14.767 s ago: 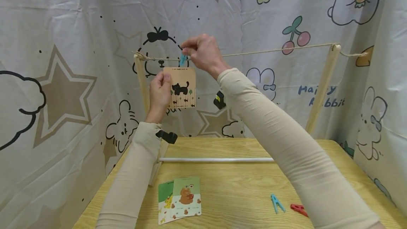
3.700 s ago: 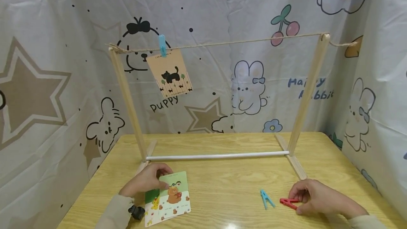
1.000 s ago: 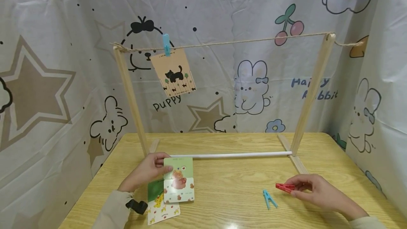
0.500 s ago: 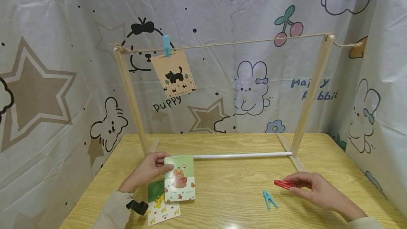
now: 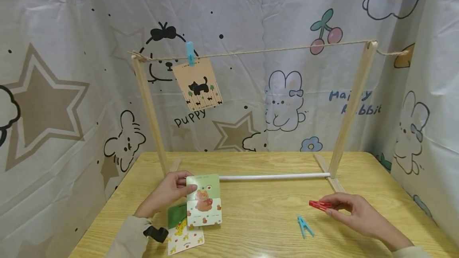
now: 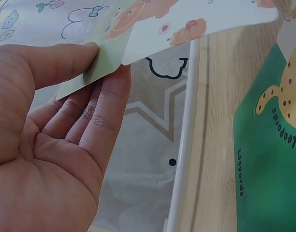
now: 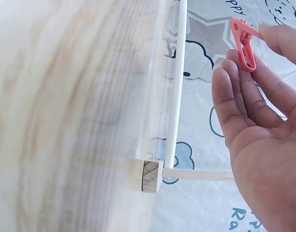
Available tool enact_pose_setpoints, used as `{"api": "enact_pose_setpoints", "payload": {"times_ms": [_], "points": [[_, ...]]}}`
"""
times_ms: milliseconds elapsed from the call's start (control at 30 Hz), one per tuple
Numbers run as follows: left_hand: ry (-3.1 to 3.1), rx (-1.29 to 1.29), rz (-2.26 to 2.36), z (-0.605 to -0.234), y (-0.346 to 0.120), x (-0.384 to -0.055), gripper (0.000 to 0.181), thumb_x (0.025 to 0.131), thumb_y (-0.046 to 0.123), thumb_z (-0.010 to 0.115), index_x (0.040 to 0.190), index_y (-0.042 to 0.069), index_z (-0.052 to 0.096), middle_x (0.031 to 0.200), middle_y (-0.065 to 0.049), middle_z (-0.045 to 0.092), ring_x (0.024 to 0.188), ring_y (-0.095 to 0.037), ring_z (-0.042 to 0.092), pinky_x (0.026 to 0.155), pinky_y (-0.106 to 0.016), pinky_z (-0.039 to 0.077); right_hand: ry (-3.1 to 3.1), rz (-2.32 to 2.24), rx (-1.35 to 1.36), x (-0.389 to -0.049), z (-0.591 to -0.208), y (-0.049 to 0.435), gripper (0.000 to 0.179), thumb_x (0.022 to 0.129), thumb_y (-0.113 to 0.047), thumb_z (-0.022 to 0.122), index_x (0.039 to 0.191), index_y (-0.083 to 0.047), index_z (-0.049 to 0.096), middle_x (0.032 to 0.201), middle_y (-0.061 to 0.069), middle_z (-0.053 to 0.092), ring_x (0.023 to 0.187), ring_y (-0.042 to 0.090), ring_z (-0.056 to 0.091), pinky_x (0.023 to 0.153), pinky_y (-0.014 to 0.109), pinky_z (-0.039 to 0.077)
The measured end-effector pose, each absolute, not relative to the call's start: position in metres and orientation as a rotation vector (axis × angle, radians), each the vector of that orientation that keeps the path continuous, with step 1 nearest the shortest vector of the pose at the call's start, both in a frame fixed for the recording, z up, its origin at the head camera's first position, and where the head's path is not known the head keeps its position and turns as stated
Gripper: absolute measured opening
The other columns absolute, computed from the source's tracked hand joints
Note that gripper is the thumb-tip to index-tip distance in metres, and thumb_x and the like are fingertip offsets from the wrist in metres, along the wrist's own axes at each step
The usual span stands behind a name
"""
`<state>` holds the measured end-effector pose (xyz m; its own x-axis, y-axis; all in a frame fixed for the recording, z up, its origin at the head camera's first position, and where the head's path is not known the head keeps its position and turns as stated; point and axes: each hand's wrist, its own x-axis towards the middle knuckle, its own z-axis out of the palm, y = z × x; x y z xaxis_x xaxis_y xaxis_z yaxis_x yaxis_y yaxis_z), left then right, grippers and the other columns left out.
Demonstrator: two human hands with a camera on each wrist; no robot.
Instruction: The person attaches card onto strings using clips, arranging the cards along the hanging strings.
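Cartoon-print curtain (image 5: 244,11), wood-grain table (image 5: 258,214), left fingers (image 6: 111,106) pinching bear card (image 5: 204,211), right fingers (image 7: 271,86) pinching red clothespin (image 5: 318,205)

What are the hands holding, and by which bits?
The left hand pinches the bear card by its green upper left side; the right hand pinches the red clothespin by its two handles.

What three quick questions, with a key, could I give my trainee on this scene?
1. What colour is the clothespin pinched by the right hand?
2. True or false: the cat card lies flat on the table.
3. Fill in: the card held by the left hand pictures a brown ____.

Key:
1. Red.
2. False; the cat card hangs from the rope by a blue clothespin.
3. Bear.
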<state>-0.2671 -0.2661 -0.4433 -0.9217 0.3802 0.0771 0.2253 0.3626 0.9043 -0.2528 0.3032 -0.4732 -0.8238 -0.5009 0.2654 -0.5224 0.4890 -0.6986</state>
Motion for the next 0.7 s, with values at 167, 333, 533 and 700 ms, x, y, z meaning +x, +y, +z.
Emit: {"api": "enact_pose_setpoints", "payload": {"times_ms": [167, 333, 533, 700], "points": [[2.481, 0.527, 1.592, -0.4421, -0.2654, -0.2671, 0.028, 0.101, 0.023, 0.071, 0.119, 0.002, 0.065, 0.103, -0.012, 0.076, 0.094, -0.021, 0.074, 0.080, -0.031, 0.059, -2.663, 1.262, 0.914, -0.2529, -0.4726, 0.3029, 0.023, 0.098, -0.010, 0.072, 0.121, -0.011, 0.073, 0.105, -0.004, 0.073, 0.089, 0.004, 0.066, 0.077, 0.022, 0.057], [2.502, 0.527, 1.580, -0.4419, -0.2650, -0.2670, 0.030, 0.101, 0.025, 0.071, 0.122, 0.005, 0.065, 0.101, -0.009, 0.076, 0.092, -0.022, 0.074, 0.078, -0.032, 0.059, -2.640, 1.270, 0.920, -0.2536, -0.4707, 0.3022, 0.023, 0.098, -0.008, 0.072, 0.121, -0.011, 0.073, 0.104, -0.003, 0.073, 0.088, 0.006, 0.067, 0.075, 0.023, 0.057], [2.518, 0.555, 1.568, -0.4409, -0.2648, -0.2680, 0.031, 0.101, 0.027, 0.070, 0.123, 0.005, 0.064, 0.097, -0.009, 0.075, 0.092, -0.021, 0.074, 0.078, -0.037, 0.060, -2.618, 1.277, 0.912, -0.2535, -0.4666, 0.3006, 0.023, 0.097, -0.007, 0.072, 0.120, -0.011, 0.073, 0.102, -0.004, 0.073, 0.086, 0.007, 0.066, 0.073, 0.025, 0.057], [2.528, 0.554, 1.566, -0.4406, -0.2647, -0.2679, 0.031, 0.101, 0.027, 0.070, 0.123, 0.006, 0.065, 0.101, -0.009, 0.077, 0.094, -0.021, 0.074, 0.080, -0.041, 0.060, -2.618, 1.271, 0.910, -0.2546, -0.4633, 0.2989, 0.023, 0.097, -0.007, 0.072, 0.120, -0.011, 0.073, 0.103, -0.004, 0.073, 0.085, 0.007, 0.066, 0.073, 0.025, 0.057]]}}
